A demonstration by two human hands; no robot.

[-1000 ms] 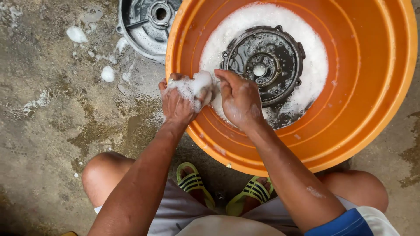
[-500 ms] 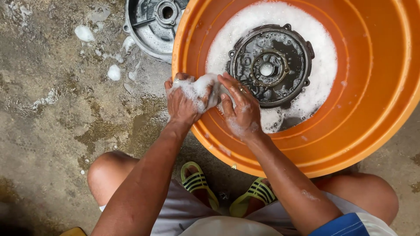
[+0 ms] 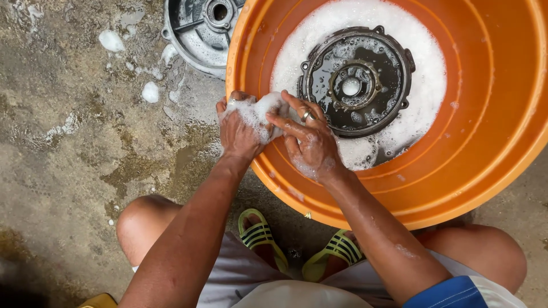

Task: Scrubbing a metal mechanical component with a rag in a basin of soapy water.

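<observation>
My left hand [image 3: 238,132] and my right hand [image 3: 307,144] meet over the near-left rim of a large orange basin [image 3: 491,131]. Between them they squeeze a foam-covered wad [image 3: 264,111]; what lies under the suds I cannot tell. Both hands are wet and soapy, with rings on the fingers. Inside the basin a round dark metal machine cover [image 3: 357,82] lies flat in white soapy water, just right of my hands.
A second round grey metal cover [image 3: 200,31] rests on the wet concrete floor [image 3: 80,148] beside the basin's upper left. Blobs of foam [image 3: 150,91] dot the floor. My knees and yellow-green striped sandals [image 3: 260,235] sit below the basin.
The view has shifted slightly, so basin and hands sit a little more to the right. My hands keep kneading the soapy wad at the rim; the covers have not moved.
</observation>
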